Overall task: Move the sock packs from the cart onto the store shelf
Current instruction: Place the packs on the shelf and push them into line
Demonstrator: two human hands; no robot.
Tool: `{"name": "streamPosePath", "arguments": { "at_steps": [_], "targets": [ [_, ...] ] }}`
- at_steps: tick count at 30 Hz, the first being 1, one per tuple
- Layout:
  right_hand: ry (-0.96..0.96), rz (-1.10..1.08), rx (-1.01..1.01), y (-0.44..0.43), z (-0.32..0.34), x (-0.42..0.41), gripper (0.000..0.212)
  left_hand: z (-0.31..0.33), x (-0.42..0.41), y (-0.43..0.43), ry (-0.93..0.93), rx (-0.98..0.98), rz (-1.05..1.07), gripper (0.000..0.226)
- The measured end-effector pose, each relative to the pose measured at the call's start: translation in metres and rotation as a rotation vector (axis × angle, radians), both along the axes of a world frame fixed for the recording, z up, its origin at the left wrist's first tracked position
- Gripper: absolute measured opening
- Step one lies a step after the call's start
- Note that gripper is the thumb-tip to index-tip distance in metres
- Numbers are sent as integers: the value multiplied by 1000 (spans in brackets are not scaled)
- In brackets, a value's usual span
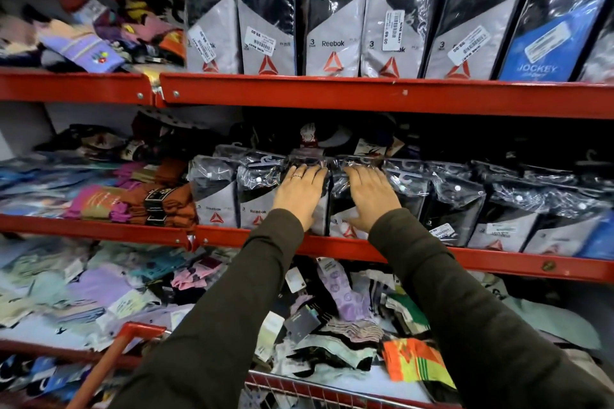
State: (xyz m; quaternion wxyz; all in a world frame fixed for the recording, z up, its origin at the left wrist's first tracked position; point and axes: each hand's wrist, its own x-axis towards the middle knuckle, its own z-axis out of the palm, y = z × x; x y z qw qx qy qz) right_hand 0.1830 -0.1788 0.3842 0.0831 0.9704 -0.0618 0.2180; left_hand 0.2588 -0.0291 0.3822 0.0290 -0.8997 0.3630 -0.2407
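Note:
A row of grey and black Reebok sock packs (216,199) in clear plastic stands upright on the red middle shelf (498,264). My left hand (299,197) lies flat on the face of one pack (255,209), fingers stretched up toward its top. My right hand (372,197) lies flat in the same way on the neighbouring pack (344,229). Neither hand is closed around a pack. The red cart (109,362) sits below my arms at the bottom edge, with its wire basket (299,390) partly hidden by my dark sleeves.
The top shelf (332,93) holds more upright Reebok packs (332,26) and a blue Jockey pack (538,43). Loose coloured socks (99,289) are piled on the lowest shelf and at the left of the other shelves. Folded orange socks (166,202) sit left of the row.

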Motion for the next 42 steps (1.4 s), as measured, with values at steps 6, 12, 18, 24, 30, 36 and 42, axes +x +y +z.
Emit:
{"name": "streamPosePath", "arguments": {
  "at_steps": [6,12,18,24,30,36,42],
  "targets": [
    [20,26,-35,0,0,-1,97,0,1,3,20,-11,-46,101],
    [-73,-59,19,12,-2,-5,104,2,-1,5,53,3,-35,110],
    [-170,-93,85,-40,14,-43,122,11,-27,-14,-60,-97,-69,131],
    [-44,-266,197,-106,21,-79,122,20,-57,-91,-121,-10,-213,116],
    [50,-264,125,-121,9,-89,105,18,-63,-145,-38,85,-229,111],
    [26,-159,78,-134,5,-97,87,17,-70,-157,15,24,-172,97],
    [56,-116,111,-144,12,-99,83,20,-83,-166,-26,11,-70,83]
  ]
}}
